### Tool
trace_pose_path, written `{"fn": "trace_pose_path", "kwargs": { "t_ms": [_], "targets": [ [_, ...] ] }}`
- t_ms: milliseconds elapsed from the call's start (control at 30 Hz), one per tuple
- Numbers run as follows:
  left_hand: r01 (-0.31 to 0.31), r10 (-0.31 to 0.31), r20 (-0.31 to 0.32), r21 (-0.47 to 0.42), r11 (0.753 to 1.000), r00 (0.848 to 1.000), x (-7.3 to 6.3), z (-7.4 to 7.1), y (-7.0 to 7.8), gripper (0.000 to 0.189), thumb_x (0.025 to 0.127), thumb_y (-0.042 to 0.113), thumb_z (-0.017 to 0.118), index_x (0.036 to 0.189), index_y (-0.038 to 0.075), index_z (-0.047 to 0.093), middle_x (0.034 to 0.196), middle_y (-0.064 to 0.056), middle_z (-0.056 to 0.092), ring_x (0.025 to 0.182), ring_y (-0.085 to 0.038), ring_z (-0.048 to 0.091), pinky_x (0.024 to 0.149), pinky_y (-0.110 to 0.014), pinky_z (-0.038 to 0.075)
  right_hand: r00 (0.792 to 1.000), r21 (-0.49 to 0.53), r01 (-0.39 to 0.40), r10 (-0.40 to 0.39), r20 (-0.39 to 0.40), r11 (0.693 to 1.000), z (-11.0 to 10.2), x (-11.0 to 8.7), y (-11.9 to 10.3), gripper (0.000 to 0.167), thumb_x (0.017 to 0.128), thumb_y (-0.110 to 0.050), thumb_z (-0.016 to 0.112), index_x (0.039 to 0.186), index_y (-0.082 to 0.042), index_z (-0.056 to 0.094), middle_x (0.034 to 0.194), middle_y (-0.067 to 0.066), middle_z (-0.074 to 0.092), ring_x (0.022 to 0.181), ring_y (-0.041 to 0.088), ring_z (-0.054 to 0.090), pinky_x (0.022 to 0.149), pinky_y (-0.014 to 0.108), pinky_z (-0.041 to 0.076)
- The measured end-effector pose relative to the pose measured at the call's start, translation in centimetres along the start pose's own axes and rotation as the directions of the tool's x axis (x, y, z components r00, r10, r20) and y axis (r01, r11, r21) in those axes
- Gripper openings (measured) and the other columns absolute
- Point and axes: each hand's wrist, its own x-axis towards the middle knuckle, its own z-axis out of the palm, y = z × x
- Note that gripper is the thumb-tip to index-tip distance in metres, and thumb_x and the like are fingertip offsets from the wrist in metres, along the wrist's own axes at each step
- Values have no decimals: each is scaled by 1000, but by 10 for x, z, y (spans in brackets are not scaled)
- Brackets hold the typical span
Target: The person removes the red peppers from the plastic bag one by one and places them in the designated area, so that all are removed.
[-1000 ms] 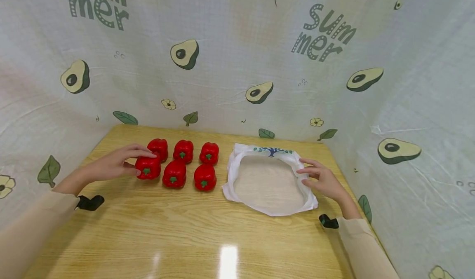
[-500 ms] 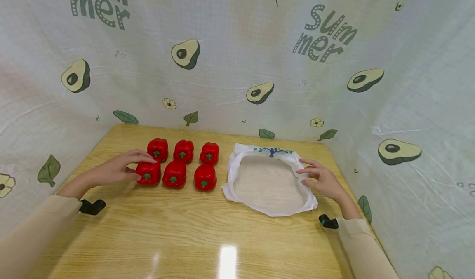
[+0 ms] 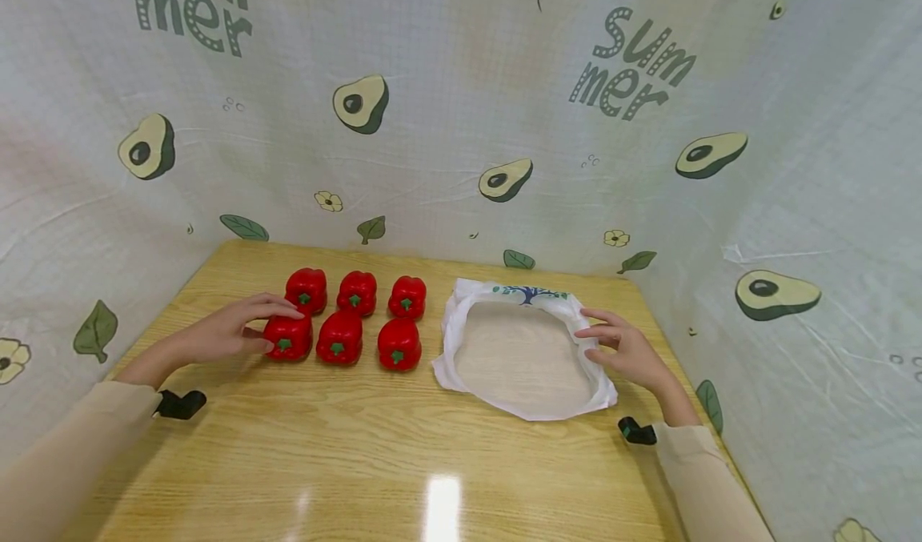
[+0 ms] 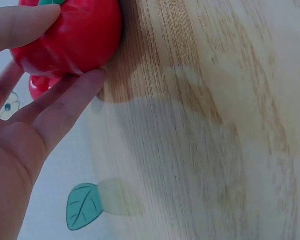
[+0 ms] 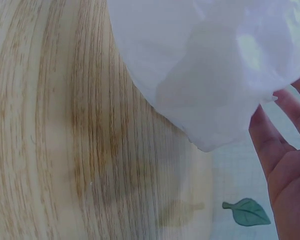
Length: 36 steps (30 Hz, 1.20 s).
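Note:
My left hand (image 3: 219, 332) holds the red bell pepper (image 3: 288, 339) at the front left, its thumb and fingers on either side of it. In the left wrist view the held bell pepper (image 4: 72, 37) meets the table, its green stem partly behind the thumb. Several other red bell peppers (image 3: 339, 339) stand beside and behind it, in two rows. My right hand (image 3: 625, 350) touches the right rim of a white plastic bag (image 3: 452, 342) with extended fingers. In the right wrist view the bag (image 5: 209, 65) hides some fingertips of that hand (image 5: 284, 150).
The bag's mouth is spread wide, with a tree print on its back edge. A wooden table (image 3: 346, 454) lies under everything. Cloth with avocado prints (image 3: 432, 126) hangs behind it and along both sides.
My left hand and its bell pepper have come slightly down and toward me, mostly before half a second ago. The right hand and the bag stay in place.

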Motion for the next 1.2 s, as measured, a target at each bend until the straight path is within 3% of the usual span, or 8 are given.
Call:
{"fn": "trace_pose_path", "kwargs": {
  "t_ms": [167, 400, 667, 800, 900, 1000, 1100, 1200],
  "targets": [
    [13, -13, 2, 32, 999, 1000, -2, 0, 1, 63, 88, -2, 81, 142, 28, 66, 147, -3, 57, 134, -24, 50, 101, -56, 56, 1000, 1, -3, 3, 4, 1000, 1, -1, 1, 31, 93, 2, 79, 123, -2, 78, 160, 16, 47, 128, 37, 61, 106, 58, 50],
    [14, -14, 4, 25, 1000, 1000, -6, -2, 1, 66, 87, -6, 79, 144, 23, 65, 150, -12, 56, 137, -39, 51, 103, -65, 52, 1000, -18, -8, 8, 5, 1000, 1, 0, 1, 31, 93, 3, 79, 124, -1, 77, 161, 14, 46, 132, 38, 58, 106, 58, 50],
    [11, -11, 5, 28, 1000, 1000, -7, 0, 3, 66, 88, -7, 78, 145, 23, 65, 153, -12, 55, 138, -39, 50, 104, -61, 53, 1000, -48, -7, 7, -2, 999, 0, -2, 1, 32, 92, 2, 80, 123, -3, 78, 161, 13, 47, 123, 26, 63, 103, 61, 53],
    [12, -12, 8, 15, 1000, 1000, -7, 0, 4, 65, 89, -6, 78, 145, 23, 65, 154, -13, 54, 138, -40, 50, 102, -49, 57, 1000, -59, -8, 7, -7, 998, 0, -2, 0, 31, 92, 1, 80, 122, -2, 78, 161, 14, 46, 122, 30, 64, 102, 64, 53],
    [26, -26, 14, 0, 1000, 1000, -8, 0, 3, 64, 90, -4, 78, 145, 25, 65, 155, -11, 53, 138, -33, 49, 98, -35, 58, 1000, -59, -4, 3, -10, 998, 0, -2, -1, 30, 92, 2, 80, 121, -2, 78, 162, 16, 46, 122, 37, 64, 101, 67, 53],
    [34, -33, 19, -30, 999, 999, -8, 0, 2, 63, 91, -3, 78, 145, 25, 65, 157, -11, 51, 138, -14, 46, 94, -25, 57, 1000, -54, -1, 0, -9, 999, 0, -2, -3, 29, 92, 3, 79, 121, -2, 78, 162, 16, 45, 123, 40, 64, 100, 69, 52],
    [30, -29, 15, -64, 998, 999, -10, -1, 1, 62, 91, -3, 77, 147, 22, 64, 156, -16, 50, 133, 7, 41, 92, -22, 57, 1000, -55, 1, -2, -5, 998, 0, -2, -4, 29, 92, 3, 79, 120, -2, 79, 162, 17, 45, 126, 43, 62, 100, 70, 52],
    [20, -20, -3, -80, 997, 1000, -13, -4, 1, 60, 92, -1, 78, 148, 16, 63, 156, -20, 49, 130, 15, 38, 91, -27, 60, 1000, -70, 8, -8, -2, 997, -1, -2, -7, 28, 92, 1, 80, 120, -3, 79, 162, 17, 45, 131, 48, 58, 103, 69, 50]
  ]
}}
